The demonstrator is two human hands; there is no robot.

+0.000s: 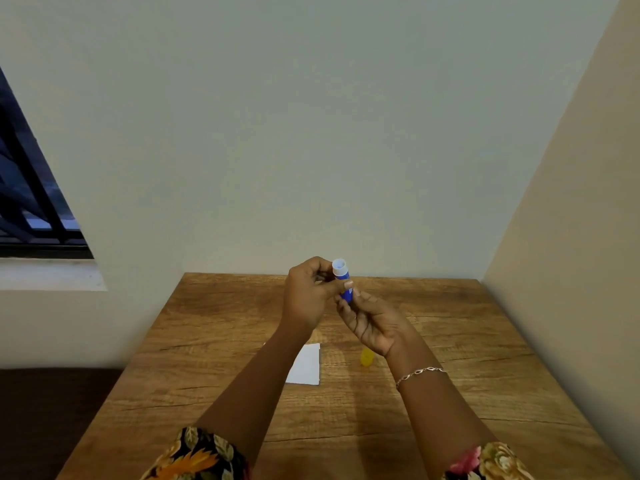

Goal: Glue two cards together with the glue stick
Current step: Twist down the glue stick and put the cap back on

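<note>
Both of my hands hold a blue glue stick (343,277) upright above the far part of the wooden table (207,341). Its white open top faces up and the cap is off. My left hand (308,292) pinches the upper part of the tube. My right hand (370,322) grips its lower end from below. A yellow cap (367,356) stands on the table under my right wrist. A white card (306,365) lies flat on the table, partly hidden by my left forearm. I cannot tell whether a second card lies with it.
The table stands in a corner, with a pale wall behind it and a beige wall on the right. A barred window (31,195) with a sill is at the left. Dark floor shows beside the table's left edge.
</note>
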